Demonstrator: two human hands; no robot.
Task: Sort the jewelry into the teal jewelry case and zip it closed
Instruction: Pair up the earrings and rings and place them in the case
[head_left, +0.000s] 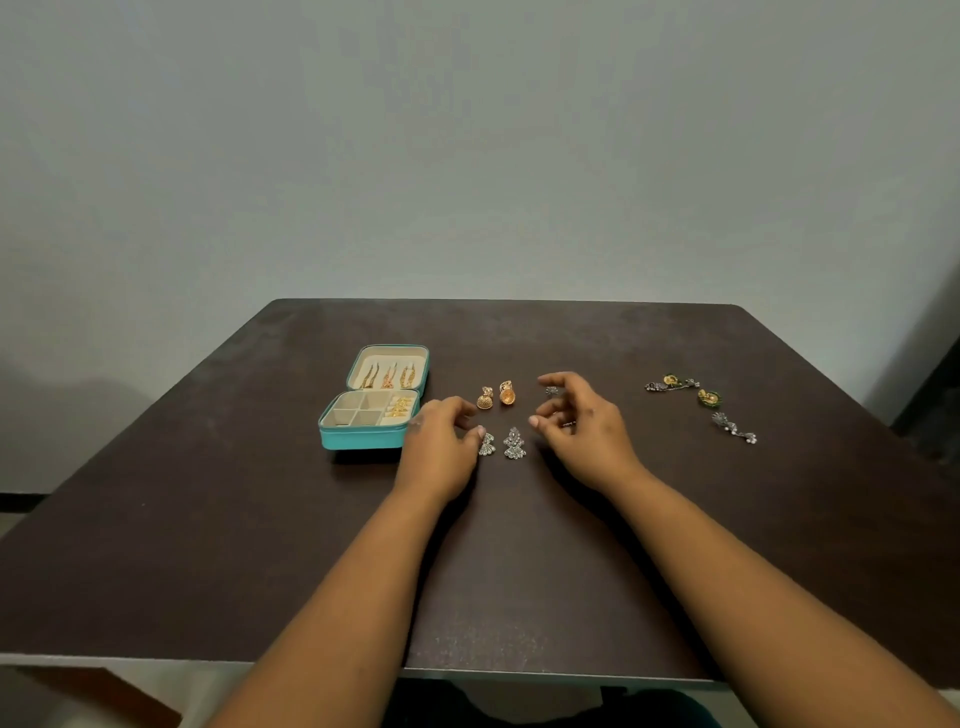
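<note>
1. Head view: two bare arms reach across a dark bench (519, 597) set against a pale wall.
2. The teal case (363, 441) lies open at the bench's left, lid flat behind the tray; gold pieces hang in the lid and more gold pieces fill the tray's right-hand slot.
3. The left hand (439, 449) sits just right of the case, fingers loosely curled and holding nothing, fingertips touching or just beside a silver earring (487, 444).
4. A second silver earring (514, 443) lies just beside the first, between the two hands.
5. Two gold bell earrings (497, 396) sit side by side just beyond the silver pair.
6. The right hand (582, 428) hovers with fingers spread and relaxed; a small silver piece (551, 391) lies close to its fingertips, whether touched cannot be told.
7. Well apart at the bench's right lie green-and-gold earrings (709, 398) and long silver drops (735, 428).
</note>
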